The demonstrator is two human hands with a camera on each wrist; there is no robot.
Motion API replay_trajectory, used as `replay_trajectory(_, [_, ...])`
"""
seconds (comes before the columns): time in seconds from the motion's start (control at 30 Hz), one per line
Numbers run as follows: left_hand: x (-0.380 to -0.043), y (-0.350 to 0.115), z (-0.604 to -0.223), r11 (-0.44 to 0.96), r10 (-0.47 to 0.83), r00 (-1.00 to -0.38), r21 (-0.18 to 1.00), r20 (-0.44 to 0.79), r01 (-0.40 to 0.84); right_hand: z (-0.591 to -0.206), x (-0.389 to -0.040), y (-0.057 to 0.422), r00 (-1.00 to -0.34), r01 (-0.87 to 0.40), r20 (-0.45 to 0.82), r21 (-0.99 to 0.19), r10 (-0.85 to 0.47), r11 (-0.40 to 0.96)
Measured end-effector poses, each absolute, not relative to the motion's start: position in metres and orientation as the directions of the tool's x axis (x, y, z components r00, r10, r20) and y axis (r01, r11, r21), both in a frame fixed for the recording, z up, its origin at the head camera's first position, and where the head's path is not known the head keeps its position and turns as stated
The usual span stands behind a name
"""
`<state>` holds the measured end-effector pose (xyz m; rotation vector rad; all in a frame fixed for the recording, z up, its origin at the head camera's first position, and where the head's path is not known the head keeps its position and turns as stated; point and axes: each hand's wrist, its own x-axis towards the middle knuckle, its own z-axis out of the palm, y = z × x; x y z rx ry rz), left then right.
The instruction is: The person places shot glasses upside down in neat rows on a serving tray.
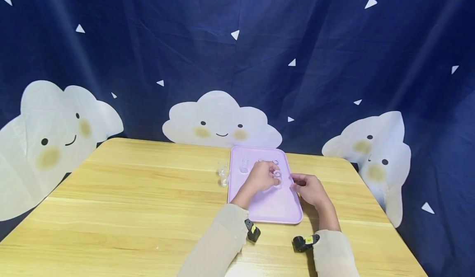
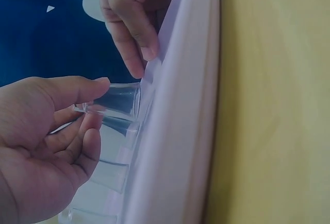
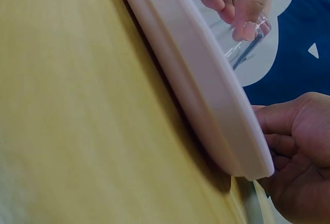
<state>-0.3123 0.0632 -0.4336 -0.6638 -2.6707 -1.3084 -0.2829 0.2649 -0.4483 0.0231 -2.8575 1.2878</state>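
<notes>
My left hand (image 1: 261, 176) is over the pale purple tray (image 1: 274, 209). Its thumb and fingers pinch a small clear glass (image 2: 119, 100), whose wider end faces the tray in the left wrist view. My right hand (image 1: 311, 189) grips the tray's right rim, its fingertips at the edge; the rim partly hides them in the right wrist view. Close by the held glass, more clear glasses (image 2: 109, 175) stand in a row on the tray. Another clear glass (image 1: 244, 166) is at the tray's left side.
Two clear glasses (image 1: 222, 172) stand on the wooden table (image 1: 156, 203), just left of the tray. A dark blue curtain (image 1: 200, 38) with clouds hangs behind the table's far edge. Each sleeve carries a black wrist camera (image 1: 305, 242).
</notes>
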Motion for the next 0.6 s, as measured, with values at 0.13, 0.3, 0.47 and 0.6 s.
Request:
replay_trajectory(0.13, [-0.3104,0.0653,-0.4326,0.540,0.348,-0.902,0.732,0.256,0.416,-0.4495,-0.2833,0.2653,-0.999,-0.032,0.026,-0.747,-0.018,0.664])
replay_trajectory(0.3, [-0.3093,0.0688,-0.4348,0.547,0.361,-0.903,0.732,0.231,0.406,-0.4497,-0.2829,0.2658,-0.999,-0.042,0.036,-0.742,-0.022,0.669])
replay_trajectory(0.47, [-0.3093,0.0700,-0.4370,0.541,0.357,-0.908,0.745,0.216,0.390,-0.4496,-0.2827,0.2655,-0.999,-0.052,0.046,-0.740,-0.027,0.671])
replay_trajectory(0.6, [-0.3102,0.0694,-0.4378,0.543,0.357,-0.908,0.742,0.220,0.393,-0.4497,-0.2824,0.2653,-0.998,-0.065,0.056,-0.735,-0.034,0.675])
